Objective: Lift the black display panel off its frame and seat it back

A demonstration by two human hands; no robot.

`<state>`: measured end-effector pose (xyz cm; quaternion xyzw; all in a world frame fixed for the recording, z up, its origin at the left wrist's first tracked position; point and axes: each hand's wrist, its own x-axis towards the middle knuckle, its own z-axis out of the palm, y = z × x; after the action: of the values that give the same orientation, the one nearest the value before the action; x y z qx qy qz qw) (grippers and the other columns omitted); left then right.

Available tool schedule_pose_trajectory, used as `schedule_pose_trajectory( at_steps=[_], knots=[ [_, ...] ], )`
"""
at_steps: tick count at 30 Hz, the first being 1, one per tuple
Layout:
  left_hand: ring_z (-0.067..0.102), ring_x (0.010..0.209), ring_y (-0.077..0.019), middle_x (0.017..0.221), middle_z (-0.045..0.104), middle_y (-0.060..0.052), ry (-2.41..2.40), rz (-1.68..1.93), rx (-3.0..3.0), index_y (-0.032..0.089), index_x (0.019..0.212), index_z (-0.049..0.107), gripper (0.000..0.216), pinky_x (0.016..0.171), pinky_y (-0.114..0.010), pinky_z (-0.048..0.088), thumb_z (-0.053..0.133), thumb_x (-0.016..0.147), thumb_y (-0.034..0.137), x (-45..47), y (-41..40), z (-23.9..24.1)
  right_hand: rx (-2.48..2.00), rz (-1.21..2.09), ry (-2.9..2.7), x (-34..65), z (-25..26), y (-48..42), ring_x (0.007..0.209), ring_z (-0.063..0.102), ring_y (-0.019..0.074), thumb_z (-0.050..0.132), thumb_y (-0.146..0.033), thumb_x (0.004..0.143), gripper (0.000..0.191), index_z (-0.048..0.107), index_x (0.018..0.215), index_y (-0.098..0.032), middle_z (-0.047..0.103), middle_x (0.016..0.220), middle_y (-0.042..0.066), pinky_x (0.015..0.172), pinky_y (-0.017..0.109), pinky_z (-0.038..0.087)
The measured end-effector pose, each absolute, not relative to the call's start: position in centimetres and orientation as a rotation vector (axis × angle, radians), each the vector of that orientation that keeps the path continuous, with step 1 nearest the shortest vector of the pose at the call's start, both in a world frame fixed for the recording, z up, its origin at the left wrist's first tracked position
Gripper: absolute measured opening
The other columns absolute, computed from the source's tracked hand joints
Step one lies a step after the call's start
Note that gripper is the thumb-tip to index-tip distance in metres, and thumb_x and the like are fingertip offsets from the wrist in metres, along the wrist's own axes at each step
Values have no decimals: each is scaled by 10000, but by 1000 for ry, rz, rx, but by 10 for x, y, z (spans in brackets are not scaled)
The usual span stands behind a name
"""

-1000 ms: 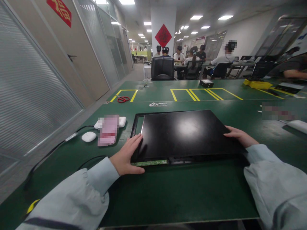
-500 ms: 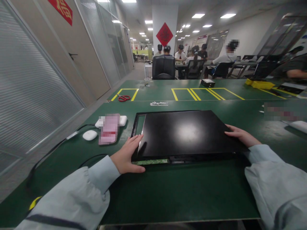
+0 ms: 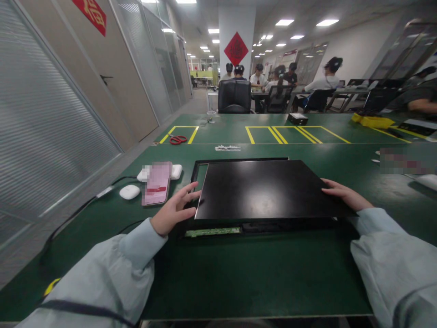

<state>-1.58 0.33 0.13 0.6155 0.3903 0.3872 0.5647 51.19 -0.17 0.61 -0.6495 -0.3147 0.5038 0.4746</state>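
Observation:
A flat black screen panel (image 3: pixel 262 189) lies tilted slightly over a thin black frame (image 3: pixel 194 175), overhanging it to the right. Below the panel's near edge a strip of green circuit board (image 3: pixel 213 232) shows. At the panel's left edge is my left hand (image 3: pixel 175 207), its fingers spread and the tips at or touching the edge. My right hand (image 3: pixel 344 195) grips the panel's right edge, fingers on top; its thumb is hidden.
Left of the panel are a pink phone (image 3: pixel 157 184) and a white mouse-like object (image 3: pixel 129 192). Red-handled scissors (image 3: pixel 178 140) and small white pieces (image 3: pixel 227 148) lie farther back. A yellow object (image 3: pixel 372 120) and a small black box (image 3: pixel 297 119) stand at the back right. People sit beyond.
My left hand has come off the panel's near left corner and shifted back along its left edge. The panel's near edge has risen, showing more of the circuit board and frame beneath.

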Motion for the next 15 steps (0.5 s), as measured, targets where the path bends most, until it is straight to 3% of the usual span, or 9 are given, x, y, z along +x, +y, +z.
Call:
schedule_pose_trajectory(
  at_steps=[6,9,15],
  knots=[
    [682,1216,-370,1244,748,-157,999,1174,1129,204,1408,555,880,1072,-544,509,934,629,364,-11,4,-4,-1532,1281,-753,521,-1,2,893,766,259,712,-177,705,184,759,863,-260,801,1023,51,713,277,591],
    [690,1199,-346,1194,765,-124,1003,1285,1085,215,1335,583,864,1085,-524,501,947,551,250,-11,7,-10,-1531,1276,-746,514,3,0,898,766,255,703,-173,707,172,758,847,-258,804,1009,58,699,267,584],
    [676,1213,-331,1177,757,-102,960,1341,1079,240,1250,594,742,1041,-494,530,898,576,167,-11,3,2,-1507,1361,-693,502,11,-7,933,769,285,645,-197,714,187,743,861,-261,804,1034,66,742,344,606]
  ],
)
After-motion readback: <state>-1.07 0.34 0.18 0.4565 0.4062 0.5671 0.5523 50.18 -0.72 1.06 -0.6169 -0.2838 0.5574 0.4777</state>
